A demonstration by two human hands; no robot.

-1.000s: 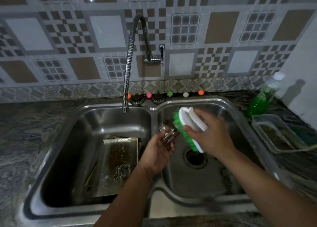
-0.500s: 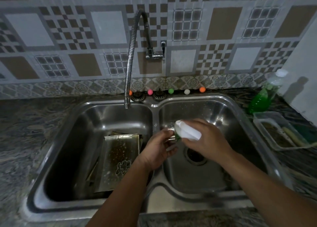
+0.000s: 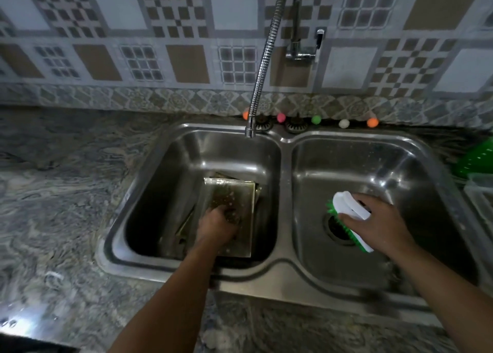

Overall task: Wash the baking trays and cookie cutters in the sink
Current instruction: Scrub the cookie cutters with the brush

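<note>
While the right hand (image 3: 384, 224) grips the white-and-green scrub brush (image 3: 350, 216), the left hand (image 3: 218, 223), fingers curled, is down on the speckled metal baking tray (image 3: 226, 192), whose long side runs away from it.

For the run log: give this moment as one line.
left hand: on baking tray, left basin | right hand: grips scrub brush, right basin | tap: no water seen

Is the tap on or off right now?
Off, as far as visible: no water stream falls from the faucet spout into the left basin above the baking tray.
</note>
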